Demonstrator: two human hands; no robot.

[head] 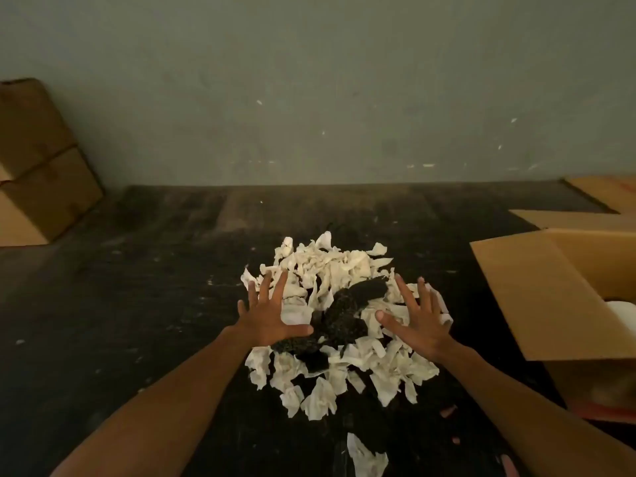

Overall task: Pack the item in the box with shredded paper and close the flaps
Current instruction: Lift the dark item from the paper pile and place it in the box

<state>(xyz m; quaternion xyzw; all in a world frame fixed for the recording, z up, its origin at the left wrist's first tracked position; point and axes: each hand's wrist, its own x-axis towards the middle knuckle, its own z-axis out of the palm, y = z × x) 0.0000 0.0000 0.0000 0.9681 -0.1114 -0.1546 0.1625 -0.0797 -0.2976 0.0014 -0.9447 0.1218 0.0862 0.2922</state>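
A dark, speckled, rough-textured black item (347,313) of irregular shape lies in the middle of a heap of torn off-white shredded paper (330,270) on the dark, scuffed worktop (155,304). The paper pieces surround the item on every side and partly cover its lower end; what the item is cannot be told.

The left hand (272,313) hovers over the left edge of the heap, palm down, fingers straight and spread, its thumb reaching toward the item; its grip is released and holds nothing. The right hand (418,320) is over the right edge of the heap in the same way, fingers splayed, grip released, nothing held. Whether either palm touches the paper cannot be told.

At the right edge stands an open brown cardboard box (592,280) with its near flap folded outward toward the heap and a far flap standing out behind it. Inside, something pale shows low at the edge of the picture, too cut off to identify. No readable writing shows on the box.

A loose scrap of off-white paper (364,457) lies alone nearer the person. Stacked brown cardboard cartons (38,166) sit at the far left against the grey-green wall (309,80), and another flat piece of brown cardboard (609,192) lies at the far right.
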